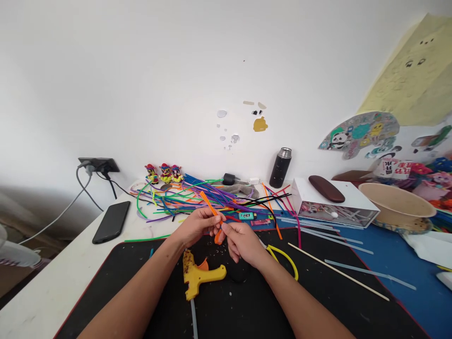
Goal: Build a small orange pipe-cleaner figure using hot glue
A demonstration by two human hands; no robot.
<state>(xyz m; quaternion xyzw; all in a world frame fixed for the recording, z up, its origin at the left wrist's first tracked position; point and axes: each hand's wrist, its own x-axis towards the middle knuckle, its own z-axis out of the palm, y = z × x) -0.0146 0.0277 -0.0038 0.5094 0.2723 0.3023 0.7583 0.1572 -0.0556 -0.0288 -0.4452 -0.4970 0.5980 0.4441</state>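
Observation:
My left hand [197, 227] pinches an orange pipe cleaner [208, 201] whose straight end points up and to the left. Its lower part is bent into a loop below my fingers. Close against it, my right hand [244, 242] grips the same orange pipe cleaner between thumb and forefinger. Below both hands a yellow hot glue gun [203, 278] with an orange trigger lies on the black mat [233, 318], a clear glue stick in its back end. Beside my right wrist are yellow-handled scissors [287, 259], partly hidden by my arm.
A pile of coloured pipe cleaners [212, 188] spreads along the back, near several small figures [165, 173]. A black phone [111, 222] lies left. Loose glue sticks [369, 273] and a wooden stick [339, 271] lie right, before a white box [337, 207] and a beige bowl [397, 202]. A black flask [280, 168] stands behind.

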